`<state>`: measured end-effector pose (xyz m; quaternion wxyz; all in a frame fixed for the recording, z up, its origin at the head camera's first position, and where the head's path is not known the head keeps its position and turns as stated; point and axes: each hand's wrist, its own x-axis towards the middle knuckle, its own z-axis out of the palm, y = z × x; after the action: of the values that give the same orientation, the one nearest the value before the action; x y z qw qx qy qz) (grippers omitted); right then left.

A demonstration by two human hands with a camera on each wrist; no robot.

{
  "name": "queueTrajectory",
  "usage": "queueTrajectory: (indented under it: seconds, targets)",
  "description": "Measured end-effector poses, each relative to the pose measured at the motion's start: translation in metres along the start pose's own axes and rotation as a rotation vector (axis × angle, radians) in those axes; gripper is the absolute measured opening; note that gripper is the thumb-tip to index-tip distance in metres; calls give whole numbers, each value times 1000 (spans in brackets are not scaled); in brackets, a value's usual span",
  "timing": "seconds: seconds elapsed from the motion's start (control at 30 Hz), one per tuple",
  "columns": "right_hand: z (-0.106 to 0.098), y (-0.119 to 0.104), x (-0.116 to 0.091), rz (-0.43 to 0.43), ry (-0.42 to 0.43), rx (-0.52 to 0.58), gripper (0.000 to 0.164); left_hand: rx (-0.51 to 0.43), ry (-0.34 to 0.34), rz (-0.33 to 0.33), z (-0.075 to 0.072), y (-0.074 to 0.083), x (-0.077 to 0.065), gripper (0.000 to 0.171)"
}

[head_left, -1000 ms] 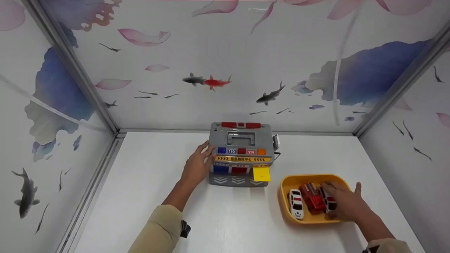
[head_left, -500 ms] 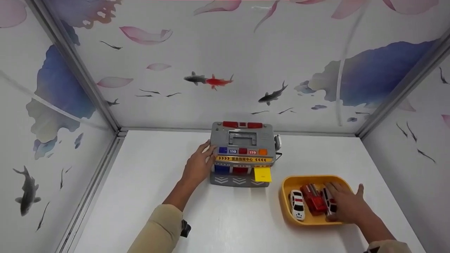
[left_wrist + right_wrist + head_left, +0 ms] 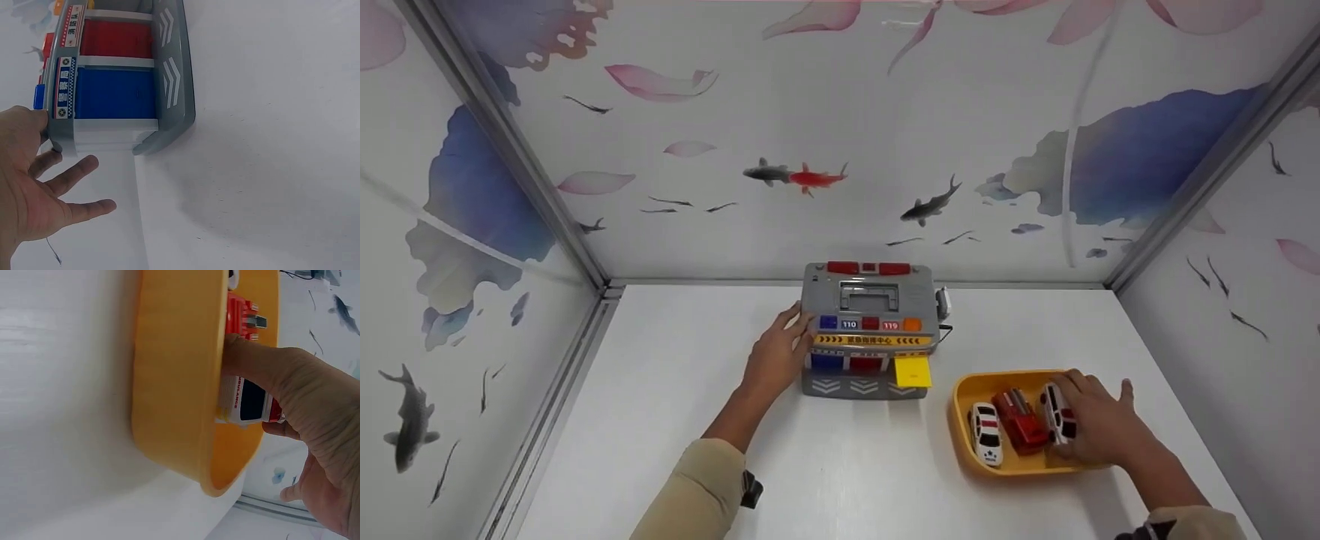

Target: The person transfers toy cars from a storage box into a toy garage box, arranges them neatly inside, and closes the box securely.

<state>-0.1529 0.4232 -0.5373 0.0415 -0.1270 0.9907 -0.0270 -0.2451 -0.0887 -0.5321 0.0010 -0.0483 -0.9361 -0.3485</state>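
Note:
A grey toy rescue station [image 3: 868, 300] with red roof lights and coloured buttons stands near the back of the table. My left hand [image 3: 771, 356] touches its left side; in the left wrist view several fingers are spread and straight, beside the blue door [image 3: 115, 94]. To the right sits a yellow tray [image 3: 958, 420]. In it lie a white toy police car [image 3: 986, 435] and a red toy fire truck [image 3: 1020, 421]. At the tray's right side my right hand [image 3: 1102, 426] grips a white toy ambulance [image 3: 247, 404] between thumb and fingers. The ambulance is tilted, partly hidden by the hand.
A yellow flap [image 3: 913, 372] sticks out at the station's front right. A small white part [image 3: 944, 303] juts from its right side. Printed white panels [image 3: 877, 135] wall in the white table [image 3: 862, 465] at the back and sides.
My right fingers have closed round the ambulance, which has tipped and shifted slightly away from the fire truck. My left hand stays at the station. The head view has swayed a little.

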Motion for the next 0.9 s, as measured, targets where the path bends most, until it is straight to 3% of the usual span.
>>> queueTrajectory:
  seconds: [0.57,0.73,0.9]
  targets:
    - [-21,-45,14,-69,41,72,114,11,13,15,3,-3,-1,51]
    - [-25,-60,18,-126,71,40,114,7,18,24,1,-2,-1,51]
    - [-27,-74,21,-135,8,127,113,7,20,26,1,-2,-1,51]
